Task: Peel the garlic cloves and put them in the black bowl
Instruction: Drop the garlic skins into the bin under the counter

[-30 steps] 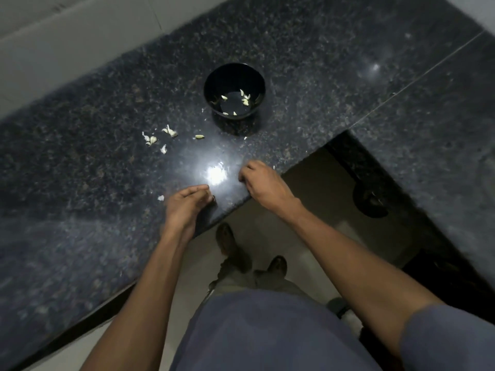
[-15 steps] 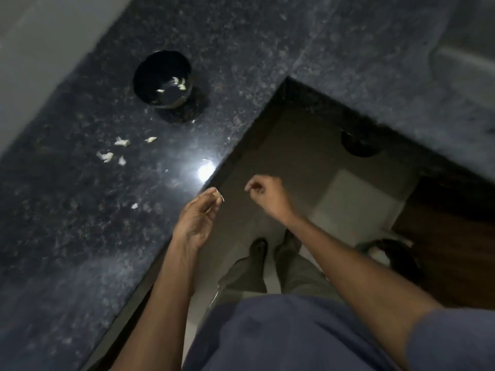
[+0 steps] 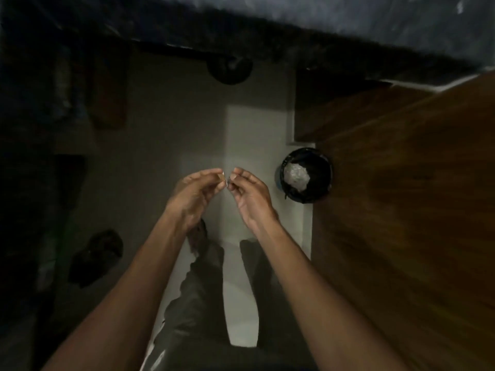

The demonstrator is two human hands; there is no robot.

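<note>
Hands meet over the floor, fingertips almost touching. The left hand (image 3: 195, 195) has its fingers curled inward, thumb and forefinger pinching a small pale scrap (image 3: 225, 181) at the tips; it is too tiny and blurred to say whether it is a garlic clove or a piece of skin. The right hand (image 3: 250, 198) comes in from the other side, its fingers (image 3: 237, 173) curled too and closing on the same scrap, so both hands hold it between them. Below the hands, grey floor tiles (image 3: 249, 129) and the person's dark trousers (image 3: 203, 285) with a shoe (image 3: 198, 234) just under the left wrist. To the right of the right hand, near but apart from it, a round black bin (image 3: 306, 174) stands on the floor with a crumpled whitish wad (image 3: 296, 175) inside. A brown wooden panel (image 3: 401, 210) fills the right side, touching the bin's far edge. Along the top runs the dark speckled bench (image 3: 348, 20), its edge in shadow. The black bowl is out of shot. On the left, in deep shade, a dark shape (image 3: 96, 257) lies on the floor, too dim to identify.
</note>
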